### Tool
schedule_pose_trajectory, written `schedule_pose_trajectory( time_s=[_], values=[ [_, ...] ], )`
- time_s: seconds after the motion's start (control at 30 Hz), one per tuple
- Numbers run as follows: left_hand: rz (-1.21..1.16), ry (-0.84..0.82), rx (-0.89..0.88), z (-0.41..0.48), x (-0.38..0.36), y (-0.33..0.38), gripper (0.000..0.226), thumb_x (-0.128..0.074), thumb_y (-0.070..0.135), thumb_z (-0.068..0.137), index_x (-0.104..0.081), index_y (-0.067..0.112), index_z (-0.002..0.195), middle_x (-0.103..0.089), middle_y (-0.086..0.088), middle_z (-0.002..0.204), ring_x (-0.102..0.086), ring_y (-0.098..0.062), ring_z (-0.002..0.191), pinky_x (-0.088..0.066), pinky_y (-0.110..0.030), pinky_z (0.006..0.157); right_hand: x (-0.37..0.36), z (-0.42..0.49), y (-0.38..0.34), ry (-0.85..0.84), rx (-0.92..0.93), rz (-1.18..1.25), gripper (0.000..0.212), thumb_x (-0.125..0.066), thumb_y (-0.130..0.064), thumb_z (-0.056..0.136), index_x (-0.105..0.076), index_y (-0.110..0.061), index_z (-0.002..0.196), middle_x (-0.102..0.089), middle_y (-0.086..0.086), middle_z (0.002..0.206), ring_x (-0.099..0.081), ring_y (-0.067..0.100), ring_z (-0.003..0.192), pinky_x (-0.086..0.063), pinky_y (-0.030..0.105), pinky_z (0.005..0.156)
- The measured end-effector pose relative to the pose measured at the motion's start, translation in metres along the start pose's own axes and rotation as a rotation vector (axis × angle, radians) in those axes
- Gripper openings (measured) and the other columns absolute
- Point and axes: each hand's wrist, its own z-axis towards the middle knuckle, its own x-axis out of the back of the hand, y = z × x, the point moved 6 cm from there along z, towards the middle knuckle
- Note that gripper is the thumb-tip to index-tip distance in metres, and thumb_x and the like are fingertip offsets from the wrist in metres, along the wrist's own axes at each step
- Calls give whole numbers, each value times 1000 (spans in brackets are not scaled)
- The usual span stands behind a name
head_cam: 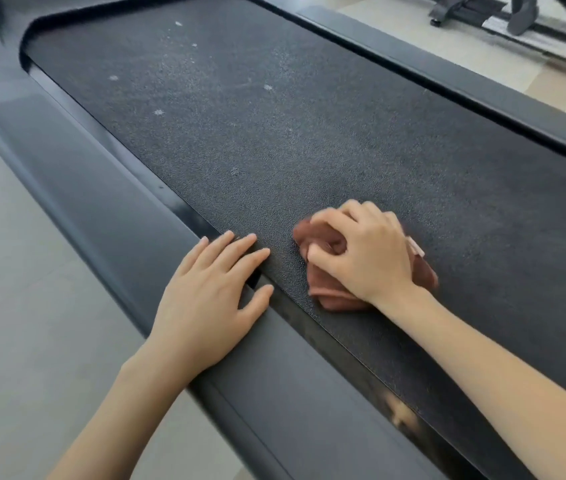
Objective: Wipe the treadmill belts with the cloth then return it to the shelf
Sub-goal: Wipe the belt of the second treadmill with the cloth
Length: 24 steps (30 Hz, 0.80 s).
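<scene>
My right hand [368, 252] is down on the brown cloth [332, 296], fingers curled into its bunched folds, pressing it onto the treadmill belt [274, 133] near the left edge. My left hand [205, 299] lies flat and spread on the grey side rail [101, 209], fingertips just over onto the belt. It holds nothing and seems to take my weight as I lean in. Ahead of the cloth the belt looks dusty, with pale specks [158, 112] scattered toward the far end, so I judge most of this belt is not yet wiped.

Risks from here: the cloth is wadded, not flat, so a stroke may cover only a narrow strip and smear dust instead of lifting it. The rough belt could drag the cloth out from under my palm if my grip loosens. And if the belt rolls under my push, my braced left hand could slip, with its fingertips right at the seam by the rail. The shelf isn't in view.
</scene>
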Motion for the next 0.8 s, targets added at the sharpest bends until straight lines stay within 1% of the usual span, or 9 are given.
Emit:
schedule_pose_trajectory(
  time_s=[0.07, 0.13, 0.2, 0.27, 0.37, 0.47, 0.57, 0.67, 0.8],
  values=[
    [29, -3, 20, 5, 2, -10, 66, -13, 62, 81, -38, 40, 138, -30, 16, 149, -19, -11, 142, -4, -32, 117, -9, 21, -2, -24, -11, -29, 32, -52, -53, 76, -64, -34, 99, -58, -5, 92, -53, 21, 96, -37, 38, 82],
    [39, 3, 59, 7, 4, -18, 62, -18, 60, 83, -37, 40, 139, -29, 15, 150, -17, -12, 142, -1, -34, 117, -12, 24, -3, -43, 1, -30, 30, -55, -49, 78, -64, -33, 101, -58, -4, 95, -52, 22, 99, -36, 38, 84],
    [51, 2, 83, 6, 4, -21, 62, -18, 58, 83, -35, 40, 140, -28, 14, 151, -16, -12, 143, 1, -37, 117, -3, 8, -4, -70, 38, 2, 34, -51, -49, 76, -65, -31, 100, -58, -4, 94, -52, 22, 97, -37, 38, 84],
    [66, -3, 74, 4, 2, -22, 63, -14, 59, 83, -31, 41, 141, -24, 15, 152, -13, -10, 143, 4, -37, 117, 12, -23, -2, -105, 88, 65, 37, -47, -48, 71, -68, -29, 96, -59, -5, 91, -54, 21, 91, -38, 39, 82],
    [68, 5, 45, 2, 1, -27, 68, -2, 63, 81, -24, 43, 143, -18, 16, 154, -7, -8, 143, 8, -35, 116, 31, -72, 6, -156, 175, 94, 31, -54, -41, 66, -69, -28, 91, -58, -9, 89, -55, 18, 85, -38, 37, 79],
    [62, 23, 34, 1, 1, -28, 76, 7, 64, 76, -24, 43, 143, -18, 17, 154, -7, -7, 143, 7, -34, 117, 37, -92, 14, -146, 187, 104, 28, -57, -39, 64, -69, -29, 88, -57, -9, 88, -55, 18, 82, -39, 39, 77],
    [53, 35, 61, 0, 1, -26, 73, 1, 63, 80, -24, 38, 144, -20, 16, 153, -8, -7, 143, 5, -34, 117, 28, -72, 3, -117, 188, 119, 27, -56, -39, 63, -68, -29, 86, -58, -9, 84, -55, 18, 78, -41, 39, 73],
    [56, 46, 86, 0, 2, -27, 71, -11, 61, 84, -23, 30, 146, -20, 15, 154, -8, -6, 143, 6, -32, 117, 10, -36, -15, -83, 164, 117, 30, -53, -45, 65, -68, -30, 87, -59, -8, 83, -55, 19, 81, -41, 39, 75],
    [78, 42, 89, 1, 1, -28, 72, -10, 62, 83, -22, 30, 146, -16, 13, 155, -5, -6, 143, 10, -29, 114, -14, 22, -32, -64, 122, 78, 39, -50, -54, 70, -68, -32, 96, -61, -6, 88, -55, 19, 90, -39, 38, 80]
  ],
)
